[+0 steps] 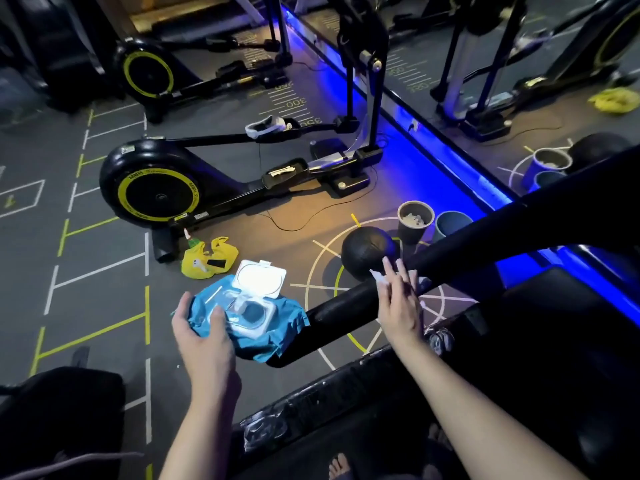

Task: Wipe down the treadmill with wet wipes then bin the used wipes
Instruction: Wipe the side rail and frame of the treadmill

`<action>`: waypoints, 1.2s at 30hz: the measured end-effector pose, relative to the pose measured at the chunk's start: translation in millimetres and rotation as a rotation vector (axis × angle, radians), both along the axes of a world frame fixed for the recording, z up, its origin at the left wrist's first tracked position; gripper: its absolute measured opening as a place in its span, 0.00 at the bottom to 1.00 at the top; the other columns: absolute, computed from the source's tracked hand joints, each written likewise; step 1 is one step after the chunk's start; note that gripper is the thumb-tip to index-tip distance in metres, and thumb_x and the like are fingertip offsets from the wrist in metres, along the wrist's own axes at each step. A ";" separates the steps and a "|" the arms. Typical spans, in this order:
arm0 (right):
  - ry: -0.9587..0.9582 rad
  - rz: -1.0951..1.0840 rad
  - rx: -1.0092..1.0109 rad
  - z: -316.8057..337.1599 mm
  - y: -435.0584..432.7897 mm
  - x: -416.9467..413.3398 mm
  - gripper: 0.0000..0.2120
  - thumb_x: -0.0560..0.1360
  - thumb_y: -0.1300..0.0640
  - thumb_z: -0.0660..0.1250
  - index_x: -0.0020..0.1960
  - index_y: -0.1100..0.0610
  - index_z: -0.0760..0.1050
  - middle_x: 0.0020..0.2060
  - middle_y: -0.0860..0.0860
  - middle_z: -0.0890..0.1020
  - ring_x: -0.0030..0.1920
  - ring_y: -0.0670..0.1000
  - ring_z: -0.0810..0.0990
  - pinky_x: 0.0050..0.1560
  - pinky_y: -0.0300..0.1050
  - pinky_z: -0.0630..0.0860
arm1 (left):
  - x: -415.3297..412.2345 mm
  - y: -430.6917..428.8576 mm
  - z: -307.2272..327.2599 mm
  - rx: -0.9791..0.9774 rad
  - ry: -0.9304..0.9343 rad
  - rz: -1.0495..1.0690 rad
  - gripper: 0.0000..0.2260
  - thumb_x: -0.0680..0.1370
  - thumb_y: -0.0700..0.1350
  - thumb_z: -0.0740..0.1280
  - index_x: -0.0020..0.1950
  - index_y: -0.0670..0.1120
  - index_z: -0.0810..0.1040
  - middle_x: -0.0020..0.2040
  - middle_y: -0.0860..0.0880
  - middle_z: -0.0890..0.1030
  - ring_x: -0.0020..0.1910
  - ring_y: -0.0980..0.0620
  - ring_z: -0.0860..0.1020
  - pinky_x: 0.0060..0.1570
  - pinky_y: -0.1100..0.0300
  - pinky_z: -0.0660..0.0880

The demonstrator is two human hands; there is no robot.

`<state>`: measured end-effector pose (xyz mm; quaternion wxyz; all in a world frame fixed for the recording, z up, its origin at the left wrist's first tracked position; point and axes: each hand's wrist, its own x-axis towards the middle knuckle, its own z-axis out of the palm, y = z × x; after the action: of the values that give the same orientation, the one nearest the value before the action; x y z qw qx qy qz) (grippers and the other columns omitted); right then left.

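My left hand [202,336] grips a blue wet-wipe pack [249,315] from below, its white lid flipped open. The treadmill's black padded handrail [450,258] runs diagonally from lower left to upper right. My right hand [398,299] lies flat on that rail with straight fingers, pressing a white wet wipe [379,277] against it; bits of the wipe show at my fingertips and past the far side of my hand. The treadmill's dark side frame [346,393] stretches below my arms.
A black medicine ball [367,252] sits on the floor behind the rail. Beyond it stand a dark bin [415,221] holding crumpled white pieces and a blue bin [450,225]. A yellow bag [207,259] and a black-and-yellow elliptical machine [159,188] lie to the left.
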<state>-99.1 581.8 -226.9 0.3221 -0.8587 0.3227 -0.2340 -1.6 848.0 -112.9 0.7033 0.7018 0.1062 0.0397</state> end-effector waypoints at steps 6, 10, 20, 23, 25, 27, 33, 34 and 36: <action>-0.133 0.205 -0.199 2.8 85.0 22.0 0.17 0.81 0.57 0.59 0.66 0.62 0.76 0.65 0.53 0.81 0.68 0.55 0.74 0.75 0.51 0.61 | -2.8 13.4 -0.8 0.070 -0.061 -0.010 0.24 0.85 0.39 0.66 0.80 0.51 0.67 0.74 0.52 0.74 0.69 0.54 0.77 0.68 0.57 0.75; 0.168 0.304 0.099 29.7 143.8 19.6 0.19 0.84 0.63 0.56 0.73 0.67 0.66 0.72 0.62 0.72 0.72 0.61 0.69 0.60 0.30 0.70 | -3.4 13.8 0.1 0.066 -0.080 0.010 0.24 0.85 0.38 0.66 0.79 0.50 0.67 0.75 0.51 0.73 0.70 0.55 0.76 0.70 0.58 0.74; -0.119 0.161 0.734 64.9 104.8 -13.2 0.10 0.82 0.46 0.60 0.50 0.52 0.69 0.40 0.51 0.83 0.39 0.55 0.83 0.42 0.60 0.79 | 3.9 1.5 25.7 -0.035 -0.176 0.091 0.24 0.85 0.38 0.64 0.81 0.49 0.63 0.73 0.54 0.71 0.64 0.68 0.76 0.63 0.70 0.74; -0.444 -0.211 0.814 70.0 13.7 -17.8 0.06 0.83 0.51 0.60 0.50 0.51 0.69 0.51 0.56 0.85 0.49 0.55 0.86 0.52 0.57 0.82 | -0.1 -2.9 22.5 -0.035 -0.190 0.107 0.24 0.85 0.38 0.63 0.80 0.48 0.63 0.74 0.51 0.71 0.62 0.68 0.77 0.62 0.70 0.74; -0.443 -0.341 0.580 78.6 -45.0 -18.6 0.07 0.83 0.48 0.60 0.50 0.51 0.69 0.52 0.56 0.84 0.52 0.56 0.84 0.53 0.53 0.78 | -4.7 -8.1 17.7 -0.023 -0.184 0.114 0.24 0.85 0.38 0.63 0.81 0.47 0.63 0.75 0.50 0.71 0.64 0.65 0.77 0.64 0.68 0.74; -0.331 -0.252 0.386 75.1 -89.2 -17.1 0.07 0.83 0.50 0.60 0.51 0.53 0.70 0.49 0.55 0.82 0.49 0.56 0.80 0.49 0.50 0.74 | -10.6 -14.4 13.0 0.003 -0.173 0.109 0.24 0.85 0.38 0.64 0.81 0.47 0.64 0.75 0.50 0.71 0.66 0.64 0.76 0.68 0.67 0.73; 0.177 0.154 -0.021 46.6 -71.9 6.6 0.18 0.82 0.46 0.55 0.53 0.58 0.75 0.53 0.63 0.81 0.58 0.66 0.78 0.50 0.54 0.73 | -21.5 -32.3 11.3 0.057 -0.160 0.104 0.24 0.84 0.39 0.66 0.80 0.48 0.66 0.76 0.49 0.72 0.71 0.58 0.75 0.72 0.62 0.72; 0.184 0.228 -0.039 49.7 -51.8 11.5 0.19 0.81 0.44 0.53 0.50 0.58 0.74 0.47 0.62 0.81 0.50 0.65 0.79 0.44 0.54 0.73 | -21.3 -36.6 12.7 0.056 -0.160 0.110 0.24 0.84 0.39 0.66 0.80 0.48 0.65 0.76 0.49 0.72 0.71 0.58 0.75 0.71 0.63 0.72; 0.183 0.366 -0.063 48.9 -14.9 19.0 0.16 0.80 0.46 0.55 0.48 0.57 0.73 0.41 0.62 0.81 0.44 0.65 0.80 0.39 0.53 0.72 | -19.1 -46.4 17.6 0.056 -0.161 0.127 0.24 0.84 0.39 0.65 0.80 0.47 0.65 0.76 0.48 0.72 0.70 0.59 0.75 0.70 0.64 0.72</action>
<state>-80.1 566.9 -178.0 0.3014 -0.9303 0.1819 -0.1029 -20.7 801.6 -95.2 0.6858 0.7075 0.0925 0.1435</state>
